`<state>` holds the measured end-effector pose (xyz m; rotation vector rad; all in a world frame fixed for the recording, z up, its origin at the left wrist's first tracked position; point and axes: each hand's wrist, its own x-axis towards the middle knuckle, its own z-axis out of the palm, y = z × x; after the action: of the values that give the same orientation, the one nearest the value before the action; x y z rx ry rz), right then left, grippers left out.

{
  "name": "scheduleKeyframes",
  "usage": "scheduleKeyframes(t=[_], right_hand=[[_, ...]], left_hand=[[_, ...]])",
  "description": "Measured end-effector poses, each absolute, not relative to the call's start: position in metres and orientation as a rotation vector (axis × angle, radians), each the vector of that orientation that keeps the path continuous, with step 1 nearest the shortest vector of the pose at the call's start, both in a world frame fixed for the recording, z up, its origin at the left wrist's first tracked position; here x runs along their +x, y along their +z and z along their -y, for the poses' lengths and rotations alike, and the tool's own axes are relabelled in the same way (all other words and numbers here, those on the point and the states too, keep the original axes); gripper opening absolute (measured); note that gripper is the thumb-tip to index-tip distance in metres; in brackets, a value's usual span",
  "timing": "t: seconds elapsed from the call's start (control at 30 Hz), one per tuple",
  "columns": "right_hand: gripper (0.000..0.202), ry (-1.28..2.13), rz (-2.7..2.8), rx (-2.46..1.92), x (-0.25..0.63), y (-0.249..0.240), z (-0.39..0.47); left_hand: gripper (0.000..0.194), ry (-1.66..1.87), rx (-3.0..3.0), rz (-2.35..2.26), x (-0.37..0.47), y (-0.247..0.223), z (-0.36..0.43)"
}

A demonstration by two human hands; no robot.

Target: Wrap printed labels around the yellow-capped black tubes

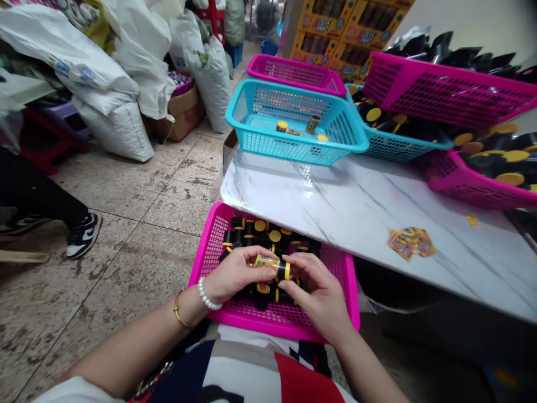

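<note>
Between my two hands is a small black tube with a yellow cap point(287, 271) and a printed label point(266, 262) on its side. My left hand point(243, 270) pinches the labelled end between thumb and fingers. The fingers and thumb of my right hand point(316, 282) close on the capped end. Both hands are above a pink basket point(352, 291) at my lap. Inside it lie several black tubes with yellow caps point(274, 235), partly hidden by my hands.
A marble-patterned table point(335, 190) holds printed labels point(411, 242) and a blue basket point(293, 146) with a few tubes. Stacked pink baskets point(453, 95) stand at right, yellow boxes point(348, 33) behind. White sacks point(113, 123) and a person's shoe point(84, 234) are at left.
</note>
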<state>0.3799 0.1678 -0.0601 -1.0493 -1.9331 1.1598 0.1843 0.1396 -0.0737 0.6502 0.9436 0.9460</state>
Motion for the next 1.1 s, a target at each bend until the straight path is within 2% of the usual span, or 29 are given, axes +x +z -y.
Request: scheduleKeyframes(t=[0.27, 0.37, 0.6, 0.7, 0.8, 0.87, 0.97, 1.1], right_hand=[[0.043, 0.811, 2.142, -1.051, 0.388, -0.057, -0.171], [0.034, 0.761, 2.134, -0.994, 0.389, -0.060, -0.169], [0.021, 0.960, 1.909, -1.160, 0.380, -0.065, -0.167], [0.020, 1.042, 1.858, -1.196, 0.381, -0.065, -0.167], [0.021, 0.965, 1.887, -1.180, 0.384, -0.066, -0.167], [0.021, 1.085, 1.821, -1.214, 0.383, -0.067, -0.167], [0.025, 1.491, 1.530, -1.309, 0.380, -0.069, -0.168], [0.029, 1.787, 1.376, -1.293, 0.381, -0.068, -0.173]], left_hand=[[0.043, 0.941, 0.678, -0.925, 0.200, -0.078, -0.147], [0.042, 0.929, 0.633, -0.875, 0.198, -0.078, -0.146], [0.028, 1.093, 0.896, -1.083, 0.203, -0.071, -0.144], [0.033, 1.018, 0.938, -1.064, 0.201, -0.073, -0.147], [0.039, 0.912, 0.849, -1.022, 0.196, -0.078, -0.147], [0.035, 0.934, 0.863, -1.046, 0.195, -0.080, -0.145], [0.027, 1.035, 0.989, -1.107, 0.195, -0.078, -0.142], [0.030, 0.935, 0.937, -1.034, 0.195, -0.073, -0.145]])
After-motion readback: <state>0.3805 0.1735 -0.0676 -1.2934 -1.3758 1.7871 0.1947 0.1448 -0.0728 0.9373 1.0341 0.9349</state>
